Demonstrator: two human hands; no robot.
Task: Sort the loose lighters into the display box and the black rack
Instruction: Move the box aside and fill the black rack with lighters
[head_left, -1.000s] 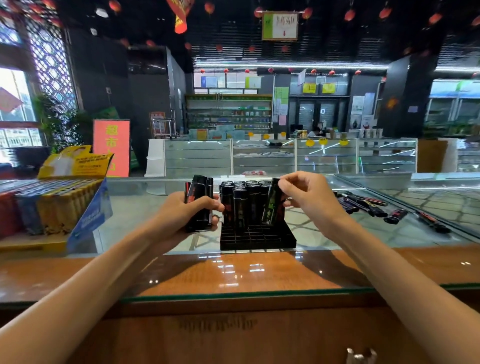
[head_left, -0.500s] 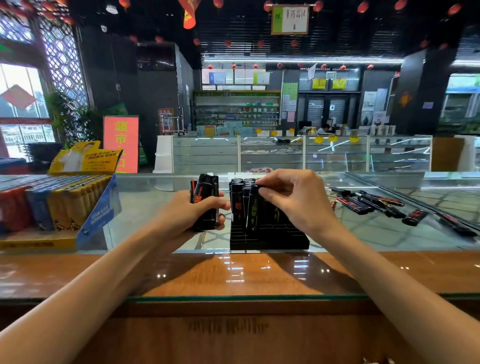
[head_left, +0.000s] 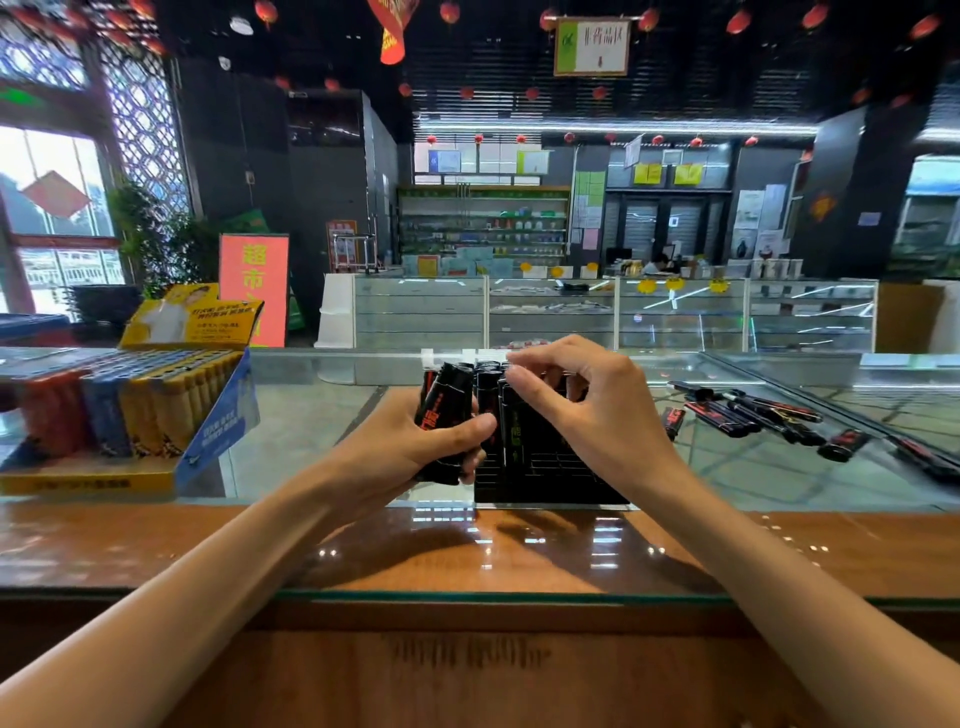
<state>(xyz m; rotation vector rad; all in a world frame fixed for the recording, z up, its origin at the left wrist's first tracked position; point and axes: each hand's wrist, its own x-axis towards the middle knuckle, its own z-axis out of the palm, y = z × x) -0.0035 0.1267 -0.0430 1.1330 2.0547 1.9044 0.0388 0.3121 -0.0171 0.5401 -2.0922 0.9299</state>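
The black rack (head_left: 551, 480) stands on the glass counter, its back rows filled with upright black lighters. My left hand (head_left: 387, 449) grips a bundle of black lighters (head_left: 445, 410) upright, just left of the rack. My right hand (head_left: 602, 421) is curled over the rack, its fingertips pinching the top of a black lighter (head_left: 511, 421) that stands in a front-left slot. Several loose black lighters (head_left: 753, 415) lie on the glass to the right. The display box (head_left: 213, 441), with red, blue and yellow lighters, sits at the left.
The wooden counter edge (head_left: 467, 561) under glass runs across in front of me. A yellow card (head_left: 192, 317) stands behind the display box. Glass showcases (head_left: 550, 312) and shop shelves fill the background.
My right hand has brought its black lighter down into the rack and now sits lower over the slots. My left hand has moved its bundle closer to the rack.
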